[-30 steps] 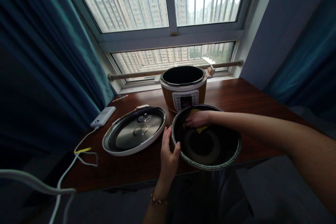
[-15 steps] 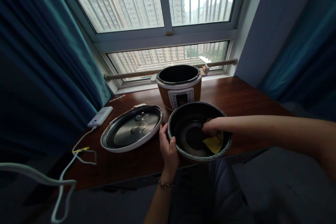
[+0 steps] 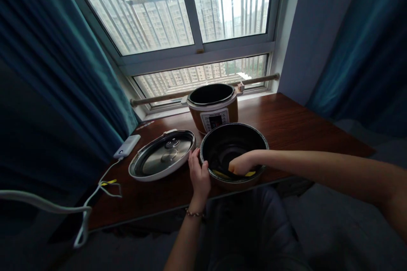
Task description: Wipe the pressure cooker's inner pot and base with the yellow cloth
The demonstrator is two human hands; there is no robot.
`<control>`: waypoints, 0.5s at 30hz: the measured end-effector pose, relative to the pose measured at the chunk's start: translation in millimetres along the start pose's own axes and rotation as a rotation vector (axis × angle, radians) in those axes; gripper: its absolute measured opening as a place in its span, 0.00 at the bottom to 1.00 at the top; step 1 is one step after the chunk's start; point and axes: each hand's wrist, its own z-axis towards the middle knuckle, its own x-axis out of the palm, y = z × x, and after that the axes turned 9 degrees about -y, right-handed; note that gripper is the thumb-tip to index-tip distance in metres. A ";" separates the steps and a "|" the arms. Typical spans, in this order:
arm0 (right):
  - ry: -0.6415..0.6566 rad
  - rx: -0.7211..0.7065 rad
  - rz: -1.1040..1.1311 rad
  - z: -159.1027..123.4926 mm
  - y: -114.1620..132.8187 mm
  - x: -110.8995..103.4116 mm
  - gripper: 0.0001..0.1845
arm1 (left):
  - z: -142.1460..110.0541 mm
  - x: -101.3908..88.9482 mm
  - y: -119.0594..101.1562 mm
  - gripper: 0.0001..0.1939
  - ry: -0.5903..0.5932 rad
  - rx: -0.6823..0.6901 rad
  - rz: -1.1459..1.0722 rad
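Note:
A dark, round inner pot (image 3: 235, 136) stands near the table's front edge, its speckled rim tipped slightly toward me. My left hand (image 3: 200, 178) grips its left side, thumb at the rim and fingers along the outer wall. Inside the pot, my right hand (image 3: 243, 163) is closed on a yellow cloth (image 3: 250, 173) against the near wall. Most of the cloth is hidden by the hand and the rim. Just behind the pot sits the brown and white electric cooker body (image 3: 199, 116), uncovered, with a control panel in front.
Left of the pot, a round cooker lid (image 3: 162, 156) lies with its metal inside facing up. A white power bank (image 3: 127, 146) with a white cable (image 3: 95, 192) is at the table's left edge. The wooden table (image 3: 286, 120) meets a barred window, with blue curtains on both sides.
My right hand has moved the yellow cloth from the pot's right side to its near wall, leftward and toward me. The pot's near side looks raised a little. My left hand still holds the rim.

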 end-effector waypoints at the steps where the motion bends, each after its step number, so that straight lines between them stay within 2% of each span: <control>1: -0.022 -0.015 -0.027 -8.2 2.6 -5.9 0.10 | 1.8 -3.1 -1.1 0.22 0.012 0.036 0.024; 2: -0.056 -0.030 -0.050 -18.2 3.4 -11.5 0.11 | 4.2 -6.9 -3.4 0.23 0.023 0.072 0.049; 4: -0.246 -0.084 -0.084 -41.8 -0.4 -18.6 0.13 | 11.8 -16.1 -12.5 0.25 0.024 0.142 0.096; 7: -0.776 -0.175 -0.057 -74.8 -17.6 -11.0 0.14 | 29.8 -28.4 -38.9 0.23 0.025 0.246 0.096; 9: -1.089 -0.171 0.019 -86.0 -32.8 6.0 0.14 | 43.8 -29.1 -61.5 0.19 0.118 0.306 0.052; 10: -1.196 -0.160 0.046 -87.3 -40.1 16.4 0.14 | 50.2 -25.5 -72.5 0.17 0.216 0.334 0.039; 12: -1.325 -0.172 0.039 -82.8 -52.4 36.7 0.13 | 60.0 -9.1 -90.6 0.16 0.499 0.409 0.054; 15: -1.416 -0.253 -0.032 -68.9 -62.6 57.3 0.12 | 64.6 32.8 -102.0 0.16 0.911 0.579 0.173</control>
